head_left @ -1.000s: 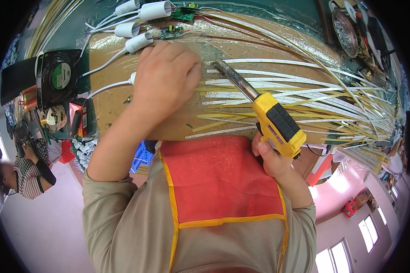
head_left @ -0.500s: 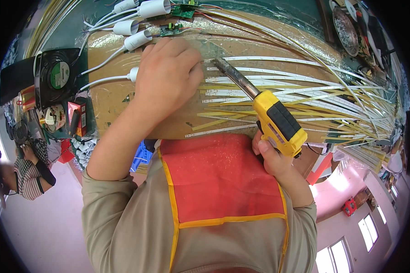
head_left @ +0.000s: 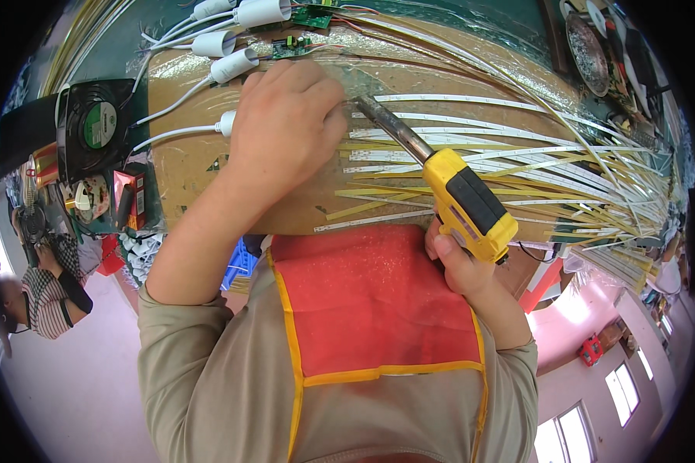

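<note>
Fan (head_left: 93, 133), 10 o'clock: round label (head_left: 100, 124), print too small to read. White socket (head_left: 225, 123), 10 o'clock, closer in. Left hand (head_left: 289, 116), 11 o'clock: fingers curled, hold hidden, can't tell. Gun (head_left: 449, 177), 2 o'clock: tip near left fingers, handle grasped by right hand (head_left: 459, 262), 3 o'clock. Looks like tip work; next move likely calls for steady aim. Strips (head_left: 502, 156), 2 o'clock: fine marks, unreadable.

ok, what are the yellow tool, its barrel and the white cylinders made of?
Yellow tool: likely plastic, glossy moulded shell; black panel perhaps rubber, matte.
Barrel: apparently metal, silvery sheen, darkened far end.
White cylinders: probably smooth plastic, evenly white; ceramic not ruled out.
</note>
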A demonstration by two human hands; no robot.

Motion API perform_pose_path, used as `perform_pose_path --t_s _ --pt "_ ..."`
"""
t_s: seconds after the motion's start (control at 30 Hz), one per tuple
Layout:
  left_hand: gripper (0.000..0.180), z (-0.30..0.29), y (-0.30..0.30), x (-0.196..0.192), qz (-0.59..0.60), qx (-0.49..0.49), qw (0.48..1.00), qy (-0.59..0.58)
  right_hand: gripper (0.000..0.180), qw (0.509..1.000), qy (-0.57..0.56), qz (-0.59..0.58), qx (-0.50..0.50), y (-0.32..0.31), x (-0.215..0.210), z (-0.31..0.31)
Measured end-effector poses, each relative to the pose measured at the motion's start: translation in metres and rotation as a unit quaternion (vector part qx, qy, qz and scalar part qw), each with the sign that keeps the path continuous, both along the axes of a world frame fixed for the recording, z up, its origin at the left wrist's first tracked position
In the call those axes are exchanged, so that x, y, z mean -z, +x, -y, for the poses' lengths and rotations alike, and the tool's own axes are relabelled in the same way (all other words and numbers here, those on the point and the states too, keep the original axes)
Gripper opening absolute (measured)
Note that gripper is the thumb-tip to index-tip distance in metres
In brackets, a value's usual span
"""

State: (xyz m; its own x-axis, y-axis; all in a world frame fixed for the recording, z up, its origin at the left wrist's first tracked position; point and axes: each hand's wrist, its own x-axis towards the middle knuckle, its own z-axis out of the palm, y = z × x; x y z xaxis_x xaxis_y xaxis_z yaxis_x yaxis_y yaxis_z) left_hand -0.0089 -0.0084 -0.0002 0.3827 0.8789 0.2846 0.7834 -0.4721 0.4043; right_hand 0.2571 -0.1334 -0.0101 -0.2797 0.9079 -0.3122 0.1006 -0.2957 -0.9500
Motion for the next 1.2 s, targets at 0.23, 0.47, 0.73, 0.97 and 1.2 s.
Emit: perform_pose_path --t_s 0.23,0.47,0.73,0.97,1.2 --pt "0.006 0.0005 0.0003 -0.0004 0.000 0.000 1.000 -0.002 0.053 0.999 0.003 -0.043 0.022 0.0002 0.0016 0.0013" --pt "0.006 0.0011 0.0005 -0.0017 -0.010 -0.005 1.000 -0.013 0.063 0.995 -0.037 -0.073 0.058 0.0050 -0.0003 0.0060" --pt "0.007 0.0010 0.0013 -0.0016 -0.003 -0.005 1.000 -0.008 0.063 0.997 -0.025 -0.051 0.056 0.0087 0.0010 0.0089" --pt "0.007 0.0022 0.0024 -0.0013 -0.006 -0.010 1.000 -0.005 0.059 0.999 -0.002 -0.025 0.042 0.0087 0.0018 0.0073" --pt "0.007 0.0023 0.0014 -0.0016 -0.014 -0.011 1.000 -0.011 0.058 0.998 0.010 -0.033 0.051 0.0068 0.0014 0.0063"
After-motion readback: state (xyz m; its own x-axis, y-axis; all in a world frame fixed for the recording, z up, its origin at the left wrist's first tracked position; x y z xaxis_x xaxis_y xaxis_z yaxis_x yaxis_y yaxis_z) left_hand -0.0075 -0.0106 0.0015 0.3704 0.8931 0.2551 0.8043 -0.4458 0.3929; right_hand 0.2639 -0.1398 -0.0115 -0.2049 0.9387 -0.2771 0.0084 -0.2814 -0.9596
